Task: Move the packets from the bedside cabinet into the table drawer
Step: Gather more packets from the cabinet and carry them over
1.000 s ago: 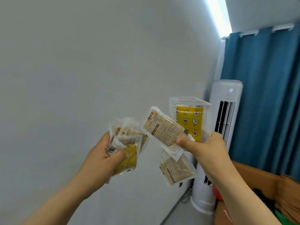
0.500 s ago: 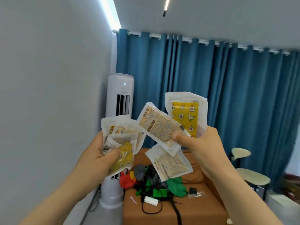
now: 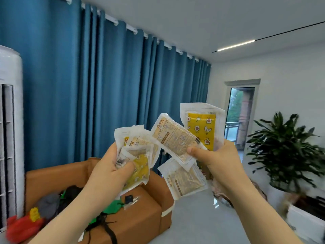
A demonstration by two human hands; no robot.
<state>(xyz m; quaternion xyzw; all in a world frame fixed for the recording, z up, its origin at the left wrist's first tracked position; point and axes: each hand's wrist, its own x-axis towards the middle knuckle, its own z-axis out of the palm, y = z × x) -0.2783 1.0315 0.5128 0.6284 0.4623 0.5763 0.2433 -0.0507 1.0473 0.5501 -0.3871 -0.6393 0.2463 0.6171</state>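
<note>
Both hands are raised in front of me, each full of clear plastic packets with yellow and beige printed pads inside. My left hand (image 3: 110, 170) grips a bunch of packets (image 3: 139, 150) fanned above its thumb. My right hand (image 3: 218, 160) holds three packets: a beige one (image 3: 173, 138) pinched under the thumb, a yellow one with stars and moons (image 3: 202, 125) behind it, and another beige one (image 3: 184, 180) hanging below. Neither the bedside cabinet nor the table drawer is in view.
A brown sofa (image 3: 140, 213) with clothes and cables on it stands below my hands. Blue curtains (image 3: 88, 85) cover the wall behind. A white standing air conditioner (image 3: 10, 120) is at the left, a large potted plant (image 3: 284, 152) at the right, a doorway (image 3: 241, 110) beyond.
The view has swung right, from the bare wall past the air conditioner to the curtains, plant and doorway. Both hands keep the same hold on their packets.
</note>
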